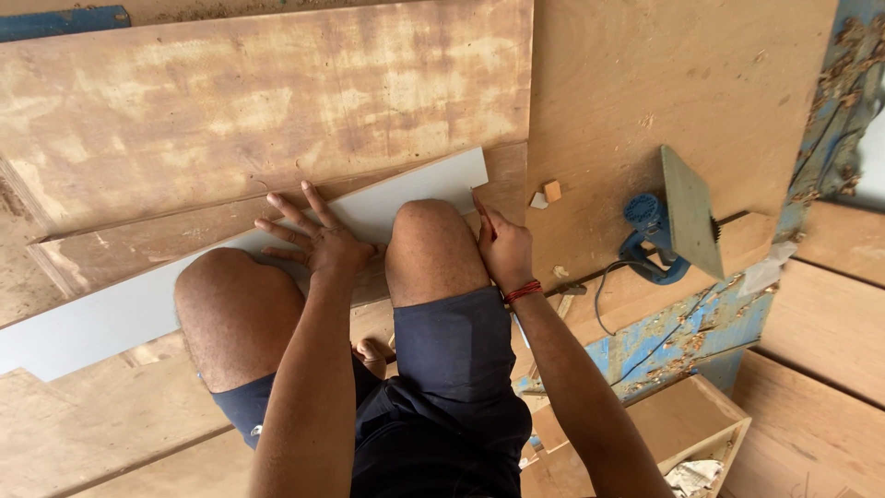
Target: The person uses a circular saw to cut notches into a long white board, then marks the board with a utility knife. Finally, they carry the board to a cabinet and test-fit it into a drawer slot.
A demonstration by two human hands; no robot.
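I am crouched over a long white laminate strip (pixel 387 205) that lies on brown plywood sheets (pixel 230 101). My left hand (pixel 313 235) is spread flat on the strip between my knees, pressing on it. My right hand (pixel 502 247), with a red thread at the wrist, is closed around a thin red pencil (pixel 483 217) whose tip touches the strip near its right end. My knees hide part of the strip.
A blue power router (pixel 656 238) lies on its side to the right, its cord trailing on the board. Two small blocks (pixel 546 194) sit near the strip's end. A blue-painted edge (pixel 682 332) and an open wooden box (pixel 701 443) are at lower right.
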